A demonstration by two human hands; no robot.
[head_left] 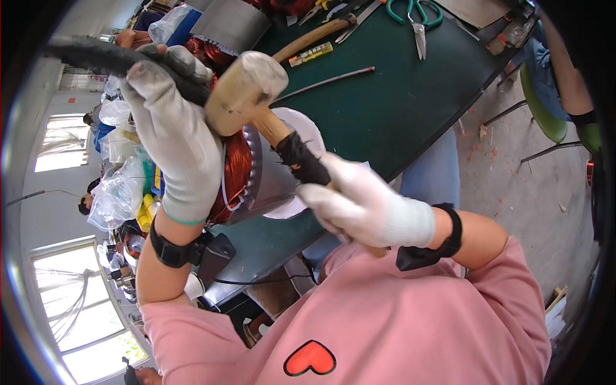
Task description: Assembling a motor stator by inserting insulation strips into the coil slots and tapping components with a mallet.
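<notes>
My right hand (362,205), in a white glove, is wrapped round the black-taped wooden handle of a mallet (247,90). The mallet's pale, worn head is up beside my left hand (176,128), at the inner end of a thick black bar (96,54). That left hand, also gloved, has its fingers closed round the bar; whether the head touches the bar I cannot tell. Below them a motor stator (273,176) with a grey metal shell lies on its side, red copper windings (238,160) bulging from its left end. A white round piece (307,128) shows behind the stator.
On the dark green table (359,122) lie green-handled scissors (419,38), a wooden-handled tool (314,37), a yellow tool (311,54) and a thin rod (333,81). Another stator (224,25) stands at the far left. A person sits on a green chair (545,96) at right.
</notes>
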